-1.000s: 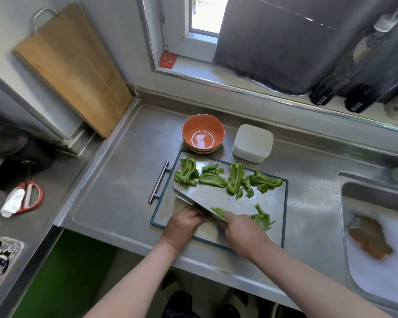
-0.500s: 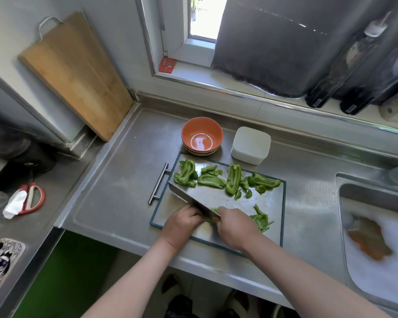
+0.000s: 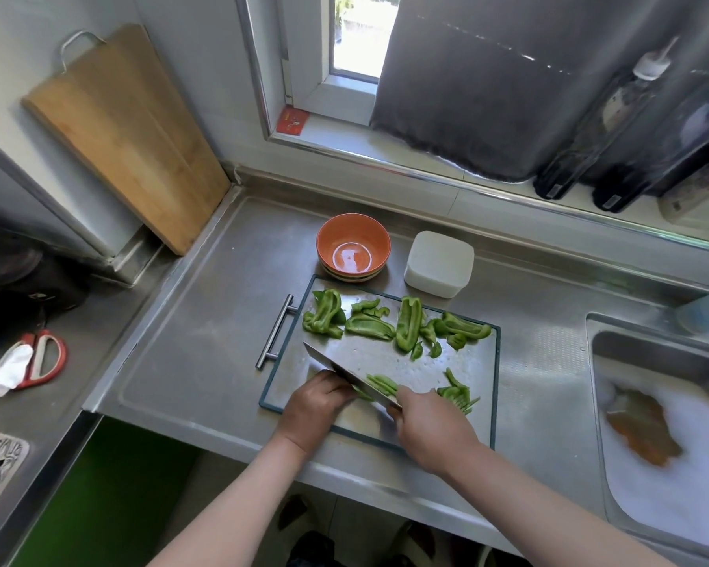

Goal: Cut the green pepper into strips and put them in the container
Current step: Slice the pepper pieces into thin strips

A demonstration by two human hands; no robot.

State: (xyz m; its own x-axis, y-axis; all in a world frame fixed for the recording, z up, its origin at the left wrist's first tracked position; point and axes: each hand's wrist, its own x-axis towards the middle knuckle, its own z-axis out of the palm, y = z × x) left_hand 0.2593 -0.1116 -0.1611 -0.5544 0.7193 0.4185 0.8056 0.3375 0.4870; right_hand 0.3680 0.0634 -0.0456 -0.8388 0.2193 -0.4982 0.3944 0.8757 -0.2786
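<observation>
Here the right hand (image 3: 432,433) grips the knife (image 3: 344,372), its blade slanting across the cutting board (image 3: 369,356) on the tabletop (image 3: 205,362). The left hand (image 3: 316,407), fingers curled, pins a pepper piece (image 3: 381,384) beside the blade. Cut strips (image 3: 457,392) lie just right of it; the white container (image 3: 439,263) stands beyond the board.

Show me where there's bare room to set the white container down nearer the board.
Widest free patch: steel counter left of the handle of the cutting board. A narrower strip lies between that board and the sink. Crowded: orange bowls and white container behind; pepper pieces, knife, left hand and right hand on it.
</observation>
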